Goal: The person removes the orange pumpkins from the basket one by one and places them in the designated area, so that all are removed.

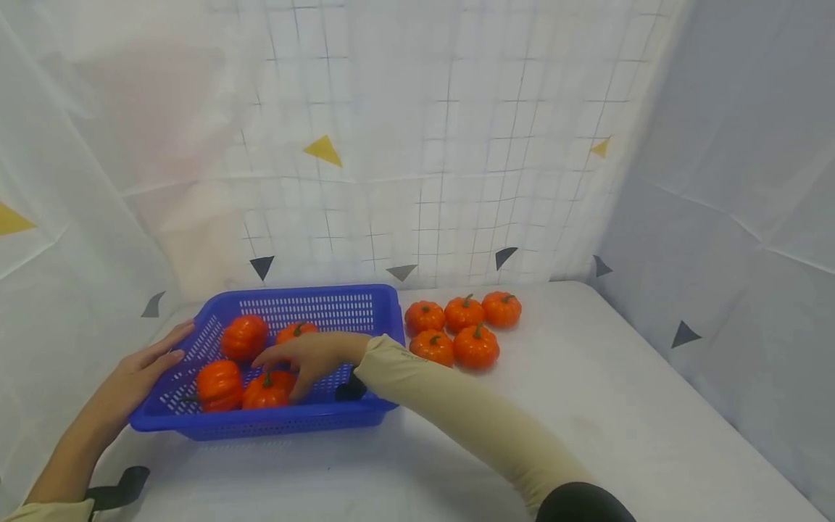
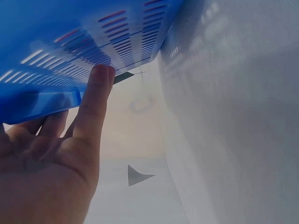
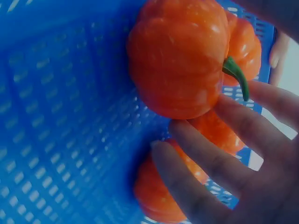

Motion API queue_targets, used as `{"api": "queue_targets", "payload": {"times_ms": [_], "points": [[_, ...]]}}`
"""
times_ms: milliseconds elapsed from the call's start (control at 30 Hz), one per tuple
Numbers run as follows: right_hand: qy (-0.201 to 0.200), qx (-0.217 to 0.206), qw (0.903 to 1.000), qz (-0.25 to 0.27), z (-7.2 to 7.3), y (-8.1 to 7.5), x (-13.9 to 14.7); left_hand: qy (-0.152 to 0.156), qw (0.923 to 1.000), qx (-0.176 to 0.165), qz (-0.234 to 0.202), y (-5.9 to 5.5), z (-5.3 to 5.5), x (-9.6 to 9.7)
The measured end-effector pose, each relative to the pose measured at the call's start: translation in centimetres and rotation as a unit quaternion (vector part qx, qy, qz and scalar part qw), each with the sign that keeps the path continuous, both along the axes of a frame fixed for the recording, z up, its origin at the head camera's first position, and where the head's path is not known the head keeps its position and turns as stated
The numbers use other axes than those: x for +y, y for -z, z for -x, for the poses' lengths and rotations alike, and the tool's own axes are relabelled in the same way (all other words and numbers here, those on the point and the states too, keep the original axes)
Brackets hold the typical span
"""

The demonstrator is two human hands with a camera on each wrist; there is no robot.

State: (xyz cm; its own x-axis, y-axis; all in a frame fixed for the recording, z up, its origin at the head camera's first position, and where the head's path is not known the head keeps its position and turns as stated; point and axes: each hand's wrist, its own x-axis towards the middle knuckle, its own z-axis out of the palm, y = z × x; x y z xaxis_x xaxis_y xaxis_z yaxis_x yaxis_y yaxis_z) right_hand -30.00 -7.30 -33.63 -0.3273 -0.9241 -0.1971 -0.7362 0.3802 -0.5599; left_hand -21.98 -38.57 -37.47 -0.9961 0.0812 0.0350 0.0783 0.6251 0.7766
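A blue plastic basket (image 1: 339,415) with slotted walls stands on the table at the left, holding several orange bell peppers (image 1: 244,338). My left hand (image 1: 140,373) grips its left rim; in the left wrist view fingers (image 2: 91,107) lie against the outer wall below the rim. Inside the basket is my right hand (image 1: 313,355), above a front pepper (image 1: 264,395), thumb on one side and fingers on the other. The right wrist view shows spread, nearly straight fingers (image 3: 224,170) beside a large pepper (image 3: 180,58) with a green stem; firm contact is unclear.
Several more orange peppers (image 1: 476,346) sit grouped on the white table (image 1: 587,406), just right of the basket. A white sheet (image 1: 391,145) with grid lines and triangle marks hangs behind, and a grey-white sheet (image 1: 737,217) borders the right side.
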Motion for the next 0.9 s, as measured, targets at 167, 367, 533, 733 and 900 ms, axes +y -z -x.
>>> {"api": "queue_targets", "payload": {"times_ms": [167,367,533,733,900], "points": [[-0.007,-0.005,1.0000,-0.001,0.9,1.6,0.2,0.004,1.0000,-0.001,0.001,0.0,0.1,-0.1],[0.009,0.001,0.9999,-0.007,1.3,2.2,-0.2,0.006,1.0000,0.002,0.006,0.0,0.1,-0.1],[0.021,0.031,0.9991,-0.018,1.4,2.3,-0.6,0.006,1.0000,-0.004,0.001,-0.1,0.1,-0.1],[0.039,0.031,0.9986,-0.015,1.3,2.2,-0.4,0.007,0.9999,-0.005,0.005,-0.3,0.1,-0.1],[0.055,0.041,0.9974,-0.019,1.2,2.1,-0.1,0.001,0.9999,-0.012,0.010,-0.1,0.1,-0.1]]}}
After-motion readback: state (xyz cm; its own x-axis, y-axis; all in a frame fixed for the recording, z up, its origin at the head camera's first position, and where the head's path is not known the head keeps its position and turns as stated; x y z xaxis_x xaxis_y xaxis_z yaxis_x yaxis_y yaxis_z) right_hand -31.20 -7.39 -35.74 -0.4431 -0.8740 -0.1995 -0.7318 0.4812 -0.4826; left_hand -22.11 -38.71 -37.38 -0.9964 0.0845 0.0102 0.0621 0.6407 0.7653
